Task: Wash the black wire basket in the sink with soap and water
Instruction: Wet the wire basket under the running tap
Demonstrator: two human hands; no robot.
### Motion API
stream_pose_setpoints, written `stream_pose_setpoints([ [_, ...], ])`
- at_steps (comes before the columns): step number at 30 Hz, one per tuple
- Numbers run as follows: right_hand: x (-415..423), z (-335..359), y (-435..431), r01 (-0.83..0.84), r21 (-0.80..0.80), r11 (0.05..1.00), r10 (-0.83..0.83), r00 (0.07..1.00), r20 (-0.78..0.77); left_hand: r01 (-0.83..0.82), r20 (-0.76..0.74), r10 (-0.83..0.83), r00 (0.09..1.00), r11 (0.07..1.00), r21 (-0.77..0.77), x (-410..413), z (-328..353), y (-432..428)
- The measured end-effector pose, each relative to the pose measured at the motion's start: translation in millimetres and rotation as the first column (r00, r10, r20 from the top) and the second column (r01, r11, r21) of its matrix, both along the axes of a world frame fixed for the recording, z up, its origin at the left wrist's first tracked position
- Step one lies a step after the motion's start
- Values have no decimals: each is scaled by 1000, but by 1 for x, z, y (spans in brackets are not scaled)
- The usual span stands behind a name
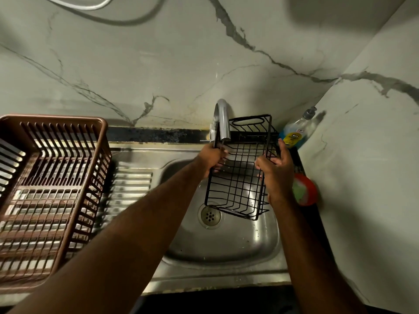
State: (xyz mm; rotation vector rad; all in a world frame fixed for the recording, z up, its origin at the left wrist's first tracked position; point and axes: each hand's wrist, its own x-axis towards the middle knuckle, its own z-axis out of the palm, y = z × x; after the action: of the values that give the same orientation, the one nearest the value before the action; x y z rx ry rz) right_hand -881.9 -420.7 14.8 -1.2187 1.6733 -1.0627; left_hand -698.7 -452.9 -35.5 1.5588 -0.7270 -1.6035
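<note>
A pale marble-patterned wall (181, 64) fills the upper half of the view, and a light cable (90, 7) loops across its top edge. Below it to the left, a big brown slatted plastic crate (52, 118) stands on the ribbed drainboard (133, 184) of the steel sink (238, 241).

The black wire basket (240, 177) is held in the air over the sink bowl. It is tilted, with its far end up under the tap spout and its near end low, just beside the drain.

The left hand (212, 158) grips the basket's left rim near the far end, its fingers (221, 163) curled tight round the wire. The right hand (277, 175) holds the right side wall, thumb pointing up along the rim and fingers (263, 163) bent inward over the wires.

The curved chrome tap (223, 118) rises from the back ledge, its spout just over the basket's left far corner. I cannot tell if water is running.

On the dark surface to the right of the sink, a pump bottle of blue dish soap (297, 132) leans in the corner. Nearer the camera on that side sits a round red tub (306, 191) with something green inside.

The round drain (209, 215) lies in the bowl floor.
</note>
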Motion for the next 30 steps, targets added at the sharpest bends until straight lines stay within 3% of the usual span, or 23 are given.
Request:
stream_pose_setpoints([
  [5,-2,2,-6,17,14,1000,-17,999,31,140,-37,-137,990,984,110,4,3,10],
  [12,3,5,3,-30,3,1000,29,999,18,97,-213,-57,975,979,181,13,-1,13],
  [19,6,7,3,-22,-24,999,23,999,30,-46,140,34,990,996,79,0,-2,4],
  [22,5,7,4,-10,-42,999,12,999,35,-18,263,19,965,1000,-5,-5,-7,1],
  [27,2,6,0,28,-80,996,-23,998,58,105,260,-92,961,994,-35,-3,-3,0],
  [30,0,6,1,34,-78,996,-29,998,63,137,186,-130,974,990,-20,2,-1,0],
])
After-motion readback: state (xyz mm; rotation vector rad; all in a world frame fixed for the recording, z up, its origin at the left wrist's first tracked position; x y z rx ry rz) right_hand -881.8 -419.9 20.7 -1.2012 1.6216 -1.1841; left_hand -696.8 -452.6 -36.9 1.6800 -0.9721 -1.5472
